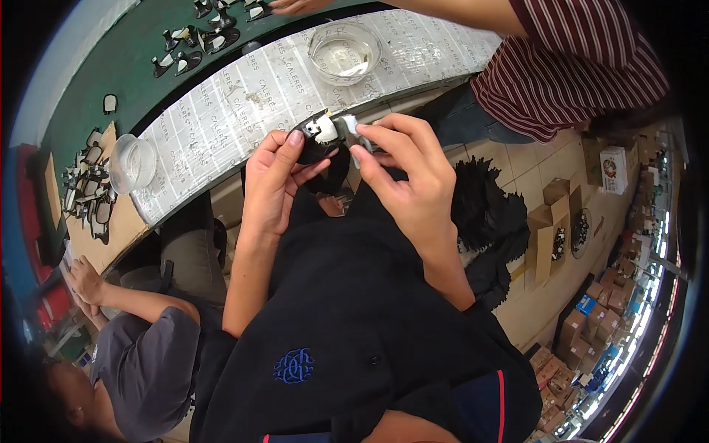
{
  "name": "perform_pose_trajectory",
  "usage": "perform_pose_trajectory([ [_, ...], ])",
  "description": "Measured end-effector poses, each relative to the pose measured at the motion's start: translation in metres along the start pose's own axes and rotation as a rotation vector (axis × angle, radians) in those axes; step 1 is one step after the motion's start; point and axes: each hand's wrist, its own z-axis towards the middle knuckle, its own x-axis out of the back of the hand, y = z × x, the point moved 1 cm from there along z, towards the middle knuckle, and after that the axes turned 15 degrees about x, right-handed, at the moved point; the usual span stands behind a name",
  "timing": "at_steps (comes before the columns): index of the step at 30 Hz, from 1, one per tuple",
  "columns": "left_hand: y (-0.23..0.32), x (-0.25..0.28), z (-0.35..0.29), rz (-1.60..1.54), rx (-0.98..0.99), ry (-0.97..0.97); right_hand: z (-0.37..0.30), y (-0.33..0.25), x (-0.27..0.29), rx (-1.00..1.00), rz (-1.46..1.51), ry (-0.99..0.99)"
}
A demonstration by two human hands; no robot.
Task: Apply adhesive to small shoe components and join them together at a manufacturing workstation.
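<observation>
My left hand [267, 177] grips a small black piece with a white patch [325, 130], thumb on top and fingers beneath, just beyond the near edge of the bench. Its exact kind does not show; it resembles the black-and-white shoe-like parts farther off. Close against its right side, my right hand [413, 166] pinches a crumpled whitish scrap, perhaps cloth [347, 125], between thumb and fingers. The scrap is partly hidden by the fingertips, so I cannot tell whether it touches the piece.
A clear round dish [325, 72] with some liquid stands on the paper-covered bench [214, 111]; another clear dish [133, 164] is at left. Black-and-white parts [92, 184] lie heaped on cardboard, others on a green surface [136, 88]. Co-workers sit at lower left and upper right.
</observation>
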Motion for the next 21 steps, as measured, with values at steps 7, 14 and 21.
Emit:
perform_pose_trajectory([
  [7,0.0,0.001,0.0,-0.013,0.011,-0.031,0.004,0.001,0.012,0.021,-0.138,0.056],
  [14,-0.009,0.013,-0.016,-0.488,0.086,-0.475,0.002,0.016,0.033,-0.167,0.108,0.4],
  [21,0.005,-0.021,-0.037,-0.869,0.194,-0.923,-0.003,0.028,0.035,-0.249,0.209,0.403],
])
